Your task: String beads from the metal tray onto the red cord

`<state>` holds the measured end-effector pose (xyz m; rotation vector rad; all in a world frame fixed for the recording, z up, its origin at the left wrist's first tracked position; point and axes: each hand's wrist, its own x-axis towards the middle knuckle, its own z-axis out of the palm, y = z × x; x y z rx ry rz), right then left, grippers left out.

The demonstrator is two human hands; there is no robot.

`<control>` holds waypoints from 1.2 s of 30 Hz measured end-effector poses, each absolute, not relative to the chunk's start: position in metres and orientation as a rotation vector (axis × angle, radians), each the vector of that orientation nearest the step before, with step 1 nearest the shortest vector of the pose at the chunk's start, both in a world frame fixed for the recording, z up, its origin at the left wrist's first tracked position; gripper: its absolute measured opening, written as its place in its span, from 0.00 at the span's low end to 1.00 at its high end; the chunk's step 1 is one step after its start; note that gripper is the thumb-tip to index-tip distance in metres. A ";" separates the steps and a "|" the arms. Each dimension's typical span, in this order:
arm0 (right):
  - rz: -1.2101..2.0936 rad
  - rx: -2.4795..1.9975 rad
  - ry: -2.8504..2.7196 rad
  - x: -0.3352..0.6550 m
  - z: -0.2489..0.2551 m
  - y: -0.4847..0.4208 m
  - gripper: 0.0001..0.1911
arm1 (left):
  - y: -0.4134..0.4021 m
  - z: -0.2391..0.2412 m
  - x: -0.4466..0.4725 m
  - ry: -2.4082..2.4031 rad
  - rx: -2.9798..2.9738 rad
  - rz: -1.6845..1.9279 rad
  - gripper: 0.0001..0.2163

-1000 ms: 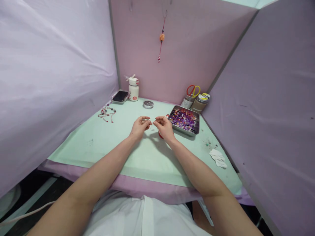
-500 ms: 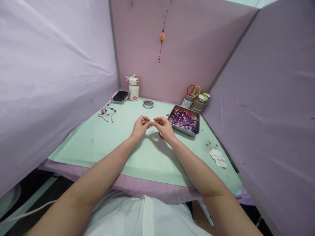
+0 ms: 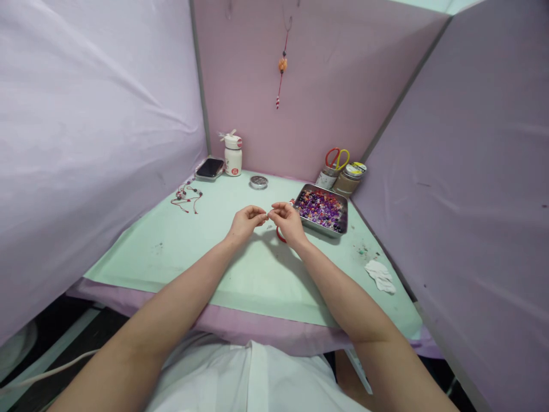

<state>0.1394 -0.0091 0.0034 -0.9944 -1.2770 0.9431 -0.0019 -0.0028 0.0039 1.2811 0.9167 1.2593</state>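
My left hand [image 3: 245,222] and my right hand [image 3: 288,222] meet fingertip to fingertip above the middle of the mint-green table [image 3: 180,246]. Both are closed in a pinch on something too small to name, perhaps a bead or thread. A red cord loop [image 3: 279,234] peeks out on the table under my right hand. Just right of my right hand stands a metal tray [image 3: 338,230] filled with purple, red and orange beads [image 3: 319,206].
At the back stand a white bottle [image 3: 233,154], a phone in a tray [image 3: 210,168], a small round tin [image 3: 258,182] and jars with scissors [image 3: 337,158]. Beaded strings [image 3: 186,196] lie at the left, a crumpled tissue [image 3: 380,276] at the right. Purple partition walls enclose the table.
My two hands have drawn closer together until the fingertips touch. The short pale piece seen between them earlier is hidden now.
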 end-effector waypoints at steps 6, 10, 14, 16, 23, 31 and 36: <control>0.981 -1.016 -1.233 0.139 0.003 -0.010 0.17 | -0.003 0.006 -0.003 0.990 1.215 1.278 0.10; 0.907 -1.022 -1.302 0.138 0.003 -0.012 0.13 | -0.004 0.007 -0.003 1.020 1.170 1.252 0.11; 0.827 -1.042 -1.399 0.137 0.004 -0.014 0.11 | -0.005 0.007 -0.003 0.948 1.092 1.217 0.12; 0.817 -1.048 -1.408 0.137 0.005 -0.015 0.12 | -0.006 0.007 -0.003 0.923 1.062 1.202 0.13; 0.932 -1.023 -1.318 0.139 0.004 -0.013 0.19 | -0.009 0.012 -0.004 0.889 1.012 1.150 0.14; 1.018 -1.062 -1.331 0.148 0.006 -0.009 0.22 | -0.008 0.011 -0.005 0.868 1.031 1.086 0.14; 1.047 -1.114 -1.359 0.150 0.012 -0.013 0.21 | -0.009 0.012 -0.006 0.869 1.058 1.063 0.13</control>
